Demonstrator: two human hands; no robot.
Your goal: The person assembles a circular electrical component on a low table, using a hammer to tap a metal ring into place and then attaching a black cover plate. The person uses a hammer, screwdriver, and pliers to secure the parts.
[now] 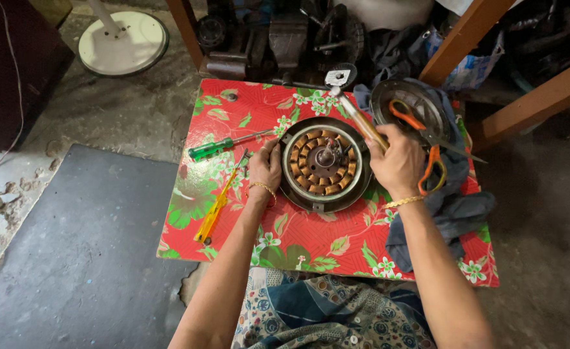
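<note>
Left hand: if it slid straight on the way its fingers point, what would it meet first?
The left hand points toward the round motor housing and already rests against its left rim. Going on, it would press into that rim first, then likely the ring of copper coils, though depth is hard to judge.
</note>
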